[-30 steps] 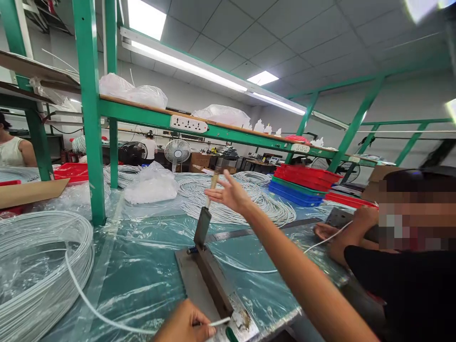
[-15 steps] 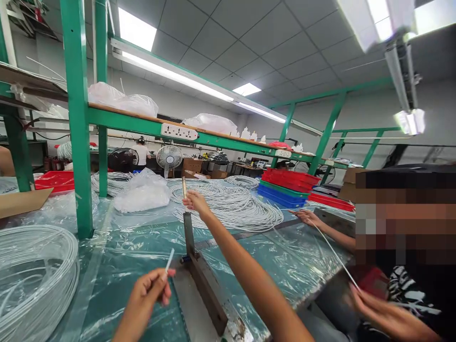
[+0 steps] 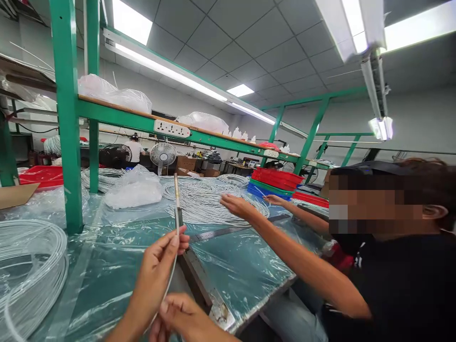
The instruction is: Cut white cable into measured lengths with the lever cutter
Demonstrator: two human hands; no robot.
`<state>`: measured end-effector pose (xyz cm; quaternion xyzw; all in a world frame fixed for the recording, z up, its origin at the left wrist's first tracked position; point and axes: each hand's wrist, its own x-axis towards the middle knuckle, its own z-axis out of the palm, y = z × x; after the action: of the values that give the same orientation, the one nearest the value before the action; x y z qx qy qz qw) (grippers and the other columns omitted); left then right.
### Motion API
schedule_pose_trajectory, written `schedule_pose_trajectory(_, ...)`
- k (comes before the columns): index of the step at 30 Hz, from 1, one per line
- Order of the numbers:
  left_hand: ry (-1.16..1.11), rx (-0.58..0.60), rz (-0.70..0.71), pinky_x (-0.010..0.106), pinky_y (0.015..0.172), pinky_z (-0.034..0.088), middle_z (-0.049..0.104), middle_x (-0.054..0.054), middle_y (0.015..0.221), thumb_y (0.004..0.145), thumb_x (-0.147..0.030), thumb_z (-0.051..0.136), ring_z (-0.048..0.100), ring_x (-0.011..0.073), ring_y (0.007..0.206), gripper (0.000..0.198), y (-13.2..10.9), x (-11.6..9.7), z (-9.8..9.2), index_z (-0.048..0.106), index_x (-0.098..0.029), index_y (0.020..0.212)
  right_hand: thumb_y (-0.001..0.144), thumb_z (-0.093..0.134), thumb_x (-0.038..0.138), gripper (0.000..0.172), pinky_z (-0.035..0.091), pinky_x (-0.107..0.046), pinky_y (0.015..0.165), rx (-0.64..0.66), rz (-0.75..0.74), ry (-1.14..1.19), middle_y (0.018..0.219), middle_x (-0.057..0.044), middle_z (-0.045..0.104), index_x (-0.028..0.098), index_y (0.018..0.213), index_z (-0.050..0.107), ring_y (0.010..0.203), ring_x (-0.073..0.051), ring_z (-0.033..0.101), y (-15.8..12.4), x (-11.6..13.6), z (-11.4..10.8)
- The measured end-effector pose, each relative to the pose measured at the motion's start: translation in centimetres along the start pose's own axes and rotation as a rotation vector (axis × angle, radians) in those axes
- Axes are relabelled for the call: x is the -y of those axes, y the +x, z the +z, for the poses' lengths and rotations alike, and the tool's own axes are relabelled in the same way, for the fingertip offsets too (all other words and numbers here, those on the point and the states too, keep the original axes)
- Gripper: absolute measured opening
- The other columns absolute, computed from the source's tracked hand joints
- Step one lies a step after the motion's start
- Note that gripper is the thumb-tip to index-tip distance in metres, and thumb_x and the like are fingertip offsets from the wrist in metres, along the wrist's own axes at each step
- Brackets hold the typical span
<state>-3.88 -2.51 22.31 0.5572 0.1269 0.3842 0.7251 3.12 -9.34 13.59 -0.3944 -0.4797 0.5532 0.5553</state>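
Note:
A thin white cable (image 3: 174,266) runs up through both my hands. My left hand (image 3: 160,261) pinches it between thumb and fingers, the cable's upper part standing in front of the lever. Lower down, at the bottom of the view, my right hand (image 3: 183,316) is closed on the same cable. Just behind my left hand rises the handle (image 3: 176,190) of a bench-mounted lever cutter, its metal body (image 3: 195,280) partly hidden by my hands. Neither hand is on the handle.
A co-worker's hand (image 3: 235,205) reaches over the table from the right, near coiled white cables (image 3: 206,202). A steel ruler (image 3: 213,232) lies behind the cutter. Another cable coil (image 3: 33,275) sits at left, by a green post (image 3: 66,142). Stacked trays (image 3: 274,179) stand at the back right.
My right hand has let go of the lever handle and come down onto the cable. My left hand has risen slightly with the cable. The co-worker's near arm has stretched forward over the table.

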Motion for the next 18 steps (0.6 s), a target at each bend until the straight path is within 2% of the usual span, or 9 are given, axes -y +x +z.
schedule_pose_trajectory(3, 0.352, 0.291, -0.085, 0.031, 0.090, 0.041, 0.064, 0.007, 0.108, 0.078, -0.050, 0.055, 0.056, 0.0217, 0.101, 0.055, -0.6, -0.3, -2.1, 0.052, -0.023, 0.125, 0.076, 0.053, 0.060, 0.046, 0.033, -0.016, 0.035, -0.286, -0.116, 0.081, 0.047, 0.002, 0.054, 0.014, 0.074, 0.052, 0.034, -0.007, 0.044, -1.1, 3.1, -1.6)
schedule_pose_trajectory(5, 0.612, 0.452, -0.154, 0.029, 0.083, 0.043, 0.065, 0.006, 0.105, 0.078, -0.049, 0.053, 0.057, 0.0220, 0.096, 0.050, -1.0, -0.2, -3.9, 0.055, -0.026, 0.123, 0.073, 0.060, 0.055, 0.040, 0.030, -0.015, 0.035, -0.519, -0.183, 0.109, 0.044, 0.005, 0.049, 0.016, 0.072, 0.049, 0.033, -0.005, 0.038, -2.2, 5.3, -4.0)
schedule_pose_trajectory(7, 0.833, 0.510, -0.199, 0.026, 0.069, 0.043, 0.066, 0.005, 0.091, 0.076, -0.045, 0.056, 0.058, 0.0213, 0.082, 0.046, -1.1, 0.1, -5.6, 0.060, -0.025, 0.117, 0.069, 0.066, 0.051, 0.039, 0.026, -0.014, 0.035, -0.724, -0.214, 0.118, 0.041, 0.008, 0.042, 0.017, 0.069, 0.047, 0.033, -0.003, 0.032, -3.7, 7.3, -7.3)
schedule_pose_trajectory(10, 0.995, 0.439, -0.168, 0.022, 0.057, 0.036, 0.062, 0.001, 0.067, 0.071, -0.036, 0.056, 0.054, 0.0183, 0.064, 0.036, -0.7, 0.3, -7.5, 0.068, -0.023, 0.102, 0.075, 0.061, 0.043, 0.032, 0.021, -0.014, 0.034, -0.966, -0.235, 0.126, 0.038, 0.010, 0.032, 0.019, 0.064, 0.043, 0.030, -0.003, 0.025, -6.1, 9.5, -13.2)
schedule_pose_trajectory(14, 1.022, 0.289, -0.118, 0.022, 0.051, 0.032, 0.055, 0.000, 0.054, 0.063, -0.030, 0.055, 0.049, 0.0171, 0.053, 0.026, 0.3, 0.3, -9.7, 0.073, -0.020, 0.080, 0.090, 0.039, 0.030, 0.034, 0.020, -0.015, 0.033, -1.170, -0.246, 0.097, 0.037, 0.011, 0.023, 0.019, 0.058, 0.036, 0.029, -0.004, 0.019, -10.1, 11.3, -20.3)
schedule_pose_trajectory(16, 0.982, 0.235, -0.127, 0.021, 0.047, 0.032, 0.053, -0.001, 0.050, 0.059, -0.030, 0.058, 0.048, 0.0169, 0.048, 0.025, 0.3, 0.4, -11.2, 0.073, -0.022, 0.076, 0.093, 0.037, 0.030, 0.036, 0.020, -0.015, 0.032, -1.261, -0.239, 0.072, 0.040, 0.011, 0.025, 0.018, 0.058, 0.039, 0.031, -0.003, 0.019, -12.3, 11.8, -23.0)
schedule_pose_trajectory(18, 0.936, 0.194, -0.127, 0.021, 0.045, 0.034, 0.053, -0.002, 0.049, 0.057, -0.029, 0.060, 0.048, 0.0164, 0.046, 0.022, -0.1, 0.6, -12.9, 0.074, -0.024, 0.073, 0.092, 0.042, 0.033, 0.033, 0.024, -0.015, 0.032, -1.326, -0.212, 0.051, 0.047, 0.010, 0.034, 0.015, 0.066, 0.047, 0.034, -0.002, 0.024, -14.3, 12.1, -25.1)
